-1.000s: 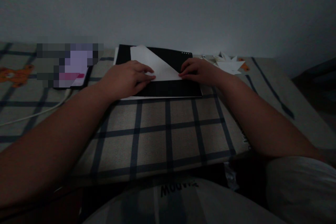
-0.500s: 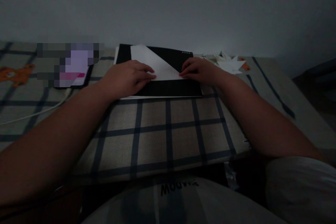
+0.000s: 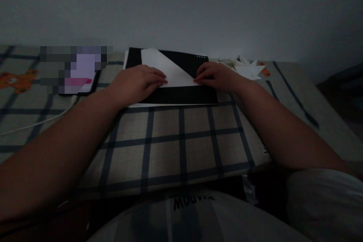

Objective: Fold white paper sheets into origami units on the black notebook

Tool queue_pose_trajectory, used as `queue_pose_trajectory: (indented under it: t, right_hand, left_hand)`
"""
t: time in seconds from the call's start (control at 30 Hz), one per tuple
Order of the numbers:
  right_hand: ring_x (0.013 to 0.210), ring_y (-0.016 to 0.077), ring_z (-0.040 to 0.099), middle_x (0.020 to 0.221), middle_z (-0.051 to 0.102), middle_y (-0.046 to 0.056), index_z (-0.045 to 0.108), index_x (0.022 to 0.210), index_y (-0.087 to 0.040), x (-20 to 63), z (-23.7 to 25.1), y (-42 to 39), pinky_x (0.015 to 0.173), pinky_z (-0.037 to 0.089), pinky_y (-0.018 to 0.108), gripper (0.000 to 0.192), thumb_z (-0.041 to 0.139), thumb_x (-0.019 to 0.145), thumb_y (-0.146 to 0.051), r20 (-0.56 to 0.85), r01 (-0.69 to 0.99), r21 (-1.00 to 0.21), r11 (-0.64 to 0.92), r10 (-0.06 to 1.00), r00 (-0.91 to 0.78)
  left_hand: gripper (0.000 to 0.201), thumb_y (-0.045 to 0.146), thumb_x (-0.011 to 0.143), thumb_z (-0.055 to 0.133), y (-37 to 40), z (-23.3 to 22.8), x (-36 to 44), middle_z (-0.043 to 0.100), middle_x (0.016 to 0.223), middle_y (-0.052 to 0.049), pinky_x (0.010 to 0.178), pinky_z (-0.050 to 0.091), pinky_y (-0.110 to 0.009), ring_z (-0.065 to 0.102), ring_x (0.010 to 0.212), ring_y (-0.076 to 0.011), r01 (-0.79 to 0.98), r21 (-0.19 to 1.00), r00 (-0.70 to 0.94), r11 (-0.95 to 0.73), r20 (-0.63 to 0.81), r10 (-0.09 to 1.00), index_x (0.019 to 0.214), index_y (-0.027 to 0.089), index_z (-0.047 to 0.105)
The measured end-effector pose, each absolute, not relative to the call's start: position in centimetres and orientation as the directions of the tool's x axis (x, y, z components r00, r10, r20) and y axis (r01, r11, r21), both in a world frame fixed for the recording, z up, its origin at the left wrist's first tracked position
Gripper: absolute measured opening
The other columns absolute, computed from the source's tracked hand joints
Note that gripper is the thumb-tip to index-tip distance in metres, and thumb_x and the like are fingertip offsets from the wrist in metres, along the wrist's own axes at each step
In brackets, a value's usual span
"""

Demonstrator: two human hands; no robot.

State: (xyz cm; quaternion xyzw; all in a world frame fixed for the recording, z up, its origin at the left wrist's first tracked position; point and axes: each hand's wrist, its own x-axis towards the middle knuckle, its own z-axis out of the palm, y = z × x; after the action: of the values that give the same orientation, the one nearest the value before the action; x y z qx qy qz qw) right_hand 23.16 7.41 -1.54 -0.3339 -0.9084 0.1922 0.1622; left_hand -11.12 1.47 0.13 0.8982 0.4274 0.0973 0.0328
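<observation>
White folded paper sheet (image 3: 170, 69) is pressed flat as before; left hand (image 3: 136, 83) at 9 o'clock and right hand (image 3: 217, 76) at 3 o'clock are barely shifted, fingers extended, grasping nothing.

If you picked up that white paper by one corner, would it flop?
Probably yes. The paper looks like a thin sheet lying flat on the black board, so it would likely droop. Its fold may stiffen it slightly. It seems light, and might slide once the left hand and right hand let go.

Bare forearms, no sleeves reaching the left hand (image 3: 136, 83) or right hand (image 3: 217, 76); pale grey garment with dark printed lettering below.
</observation>
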Motion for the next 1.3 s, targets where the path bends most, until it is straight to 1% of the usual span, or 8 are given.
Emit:
queue_pose_trajectory:
  t: [0.2,0.43,0.57,0.7,0.83,0.97,1.13,1.3]
  right_hand:
    - [0.112,0.0281,0.073,0.126,0.081,0.009,0.091,0.110,-0.030,23.2,-1.0,7.3,0.105,0.057,0.046,0.024,0.071,0.102,-0.041,0.136,0.555,-0.452,0.698,0.670,-0.730]
    - [0.113,0.0304,0.071,0.119,0.081,0.008,0.090,0.113,-0.033,23.0,-1.3,7.2,0.107,0.055,0.050,0.031,0.069,0.104,-0.053,0.144,0.564,-0.427,0.707,0.669,-0.729]
    - [0.113,0.0332,0.070,0.116,0.081,0.009,0.090,0.110,-0.035,22.6,-1.5,7.2,0.109,0.053,0.053,0.031,0.068,0.104,-0.056,0.141,0.602,-0.414,0.683,0.701,-0.699]
    - [0.112,0.0322,0.070,0.118,0.081,0.009,0.089,0.110,-0.033,22.8,-1.2,7.4,0.109,0.054,0.053,0.027,0.071,0.102,-0.051,0.115,0.588,-0.423,0.689,0.685,-0.719]
    - [0.112,0.0283,0.071,0.118,0.081,0.007,0.090,0.112,-0.031,23.4,-1.3,7.8,0.107,0.055,0.047,0.025,0.072,0.101,-0.046,0.123,0.556,-0.449,0.699,0.665,-0.737]
    - [0.112,0.0275,0.071,0.120,0.081,0.008,0.090,0.112,-0.030,23.6,-1.2,8.0,0.105,0.056,0.045,0.025,0.072,0.100,-0.043,0.119,0.541,-0.463,0.702,0.654,-0.747]
    - [0.112,0.0276,0.072,0.124,0.080,0.009,0.090,0.118,-0.029,23.7,-0.6,7.8,0.105,0.055,0.045,0.028,0.070,0.101,-0.038,0.083,0.552,-0.442,0.707,0.645,-0.759]
    - [0.115,0.0276,0.072,0.129,0.079,0.009,0.089,0.122,-0.028,23.9,-0.2,7.6,0.105,0.054,0.043,0.030,0.068,0.101,-0.034,0.055,0.554,-0.426,0.716,0.631,-0.774]
  left_hand:
    - [0.044,0.043,0.110,0.044,1.3,0.0,-10.8,0.080,0.142,-0.005,0.110,0.059,-0.047,0.071,0.136,-0.0338,0.771,0.151,0.599,-0.619,0.162,0.785,0.123,0.028,0.084]
    - [0.045,0.040,0.109,0.045,1.1,0.2,-10.6,0.079,0.144,-0.009,0.110,0.059,-0.047,0.071,0.137,-0.0340,0.769,0.142,0.606,-0.623,0.147,0.782,0.125,0.026,0.084]
    - [0.042,0.041,0.109,0.046,1.1,0.2,-10.6,0.080,0.142,-0.005,0.113,0.057,-0.045,0.071,0.138,-0.0328,0.778,0.169,0.586,-0.606,0.153,0.796,0.125,0.028,0.083]
    - [0.045,0.042,0.109,0.044,1.2,0.1,-10.8,0.080,0.143,-0.005,0.111,0.058,-0.045,0.071,0.137,-0.0325,0.769,0.142,0.605,-0.624,0.153,0.781,0.126,0.028,0.083]
    - [0.047,0.042,0.109,0.043,1.2,0.2,-10.7,0.080,0.144,-0.007,0.111,0.059,-0.048,0.072,0.135,-0.0335,0.764,0.121,0.617,-0.633,0.150,0.773,0.125,0.027,0.084]
    - [0.046,0.042,0.109,0.043,1.3,0.3,-10.6,0.080,0.142,-0.005,0.111,0.059,-0.046,0.072,0.135,-0.0324,0.767,0.126,0.613,-0.629,0.147,0.776,0.124,0.026,0.085]
    - [0.047,0.040,0.109,0.043,1.4,0.2,-10.6,0.079,0.143,-0.008,0.110,0.059,-0.046,0.072,0.135,-0.0329,0.765,0.124,0.617,-0.632,0.138,0.775,0.124,0.024,0.085]
    - [0.049,0.039,0.110,0.042,1.3,0.1,-10.4,0.079,0.143,-0.010,0.115,0.056,-0.048,0.072,0.134,-0.0334,0.773,0.123,0.608,-0.622,0.135,0.783,0.125,0.019,0.083]
